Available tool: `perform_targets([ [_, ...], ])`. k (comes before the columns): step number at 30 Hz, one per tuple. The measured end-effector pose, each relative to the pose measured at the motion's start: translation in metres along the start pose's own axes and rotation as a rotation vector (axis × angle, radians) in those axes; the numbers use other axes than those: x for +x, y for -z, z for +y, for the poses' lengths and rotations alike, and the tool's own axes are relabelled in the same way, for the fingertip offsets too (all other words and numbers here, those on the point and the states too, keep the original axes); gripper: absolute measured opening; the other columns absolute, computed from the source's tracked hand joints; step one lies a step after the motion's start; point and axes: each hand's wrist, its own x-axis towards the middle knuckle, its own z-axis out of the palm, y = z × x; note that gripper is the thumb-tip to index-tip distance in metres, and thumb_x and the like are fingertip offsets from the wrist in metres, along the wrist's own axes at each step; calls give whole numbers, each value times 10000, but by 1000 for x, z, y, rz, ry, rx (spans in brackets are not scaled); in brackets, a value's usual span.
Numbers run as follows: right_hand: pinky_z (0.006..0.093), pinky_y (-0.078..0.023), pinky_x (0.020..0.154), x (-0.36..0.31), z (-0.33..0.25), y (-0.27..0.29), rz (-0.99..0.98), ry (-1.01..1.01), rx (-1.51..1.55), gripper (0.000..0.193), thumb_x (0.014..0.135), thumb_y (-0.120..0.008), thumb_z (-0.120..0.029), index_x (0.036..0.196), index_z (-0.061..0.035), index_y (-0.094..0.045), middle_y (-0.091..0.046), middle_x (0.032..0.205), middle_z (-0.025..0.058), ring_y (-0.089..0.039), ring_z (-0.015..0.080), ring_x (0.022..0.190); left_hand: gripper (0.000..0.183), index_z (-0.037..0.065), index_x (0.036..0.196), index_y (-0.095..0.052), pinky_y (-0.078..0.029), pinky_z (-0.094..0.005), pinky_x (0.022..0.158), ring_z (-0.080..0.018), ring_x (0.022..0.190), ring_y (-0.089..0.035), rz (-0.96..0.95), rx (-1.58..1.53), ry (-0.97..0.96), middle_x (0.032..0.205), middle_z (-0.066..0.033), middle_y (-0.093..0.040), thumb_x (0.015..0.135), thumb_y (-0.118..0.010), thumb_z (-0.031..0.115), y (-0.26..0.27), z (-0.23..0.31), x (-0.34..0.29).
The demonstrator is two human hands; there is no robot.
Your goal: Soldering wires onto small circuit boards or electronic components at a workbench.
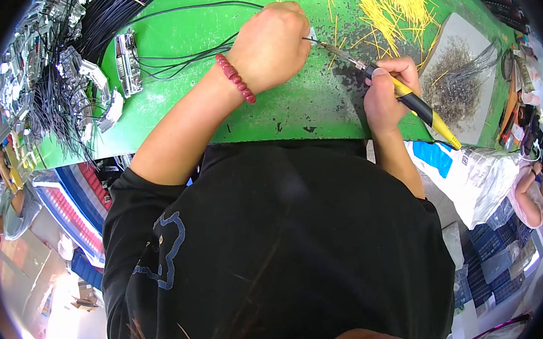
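My left hand [274,43], with a red beaded bracelet at the wrist, is closed over the table. Its fingers pinch the end of a black wire that pokes out on the right. Several black wires [179,64] run from under this hand to a silvery metal part [128,63] on the left. In my right hand [387,92] is a yellow and black soldering iron [415,101], its handle slanting down to the right. The iron's metal tip points up and left at the wire end beside my left fingers; I cannot tell whether they touch.
Thin yellow tubes [392,7] lie scattered on the green table [318,113] at the far right. A pale board [474,98] with dark debris and fine wires lies at the right. Silvery parts [69,70] and a black wire bundle [116,13] are heaped at the left. Other people sit at both sides.
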Motion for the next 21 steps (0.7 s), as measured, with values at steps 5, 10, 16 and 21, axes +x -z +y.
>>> perform_targets([
  [5,201,-448,538,1,1,-1,-12,24,-3,73,795,-584,-15,861,4,-559,-568,778,51,-516,78,575,70,-44,709,-590,-501,-393,758,-329,819,-608,-8,13,-9,838,-160,-625,739,-618,12,2,-1,0],
  [10,202,-445,529,1,0,0,-5,32,6,74,791,-580,-13,858,6,-558,-566,775,53,-513,78,573,70,-45,704,-589,-503,-390,753,-328,811,-612,-4,2,-12,834,-160,-627,737,-620,9,1,-1,1],
  [16,194,-359,530,0,-1,-3,16,-13,77,105,792,-633,9,860,-10,-556,-529,741,0,-453,32,588,62,-45,711,-598,-506,-383,744,-320,803,-617,-12,-7,-3,832,-160,-631,737,-622,6,2,0,1],
  [21,200,-441,523,1,-2,-1,1,-4,16,69,780,-567,-9,846,5,-551,-567,767,58,-506,78,566,60,-49,731,-610,-515,-372,706,-312,761,-626,-16,6,-46,828,-160,-635,728,-633,5,5,-1,2],
])
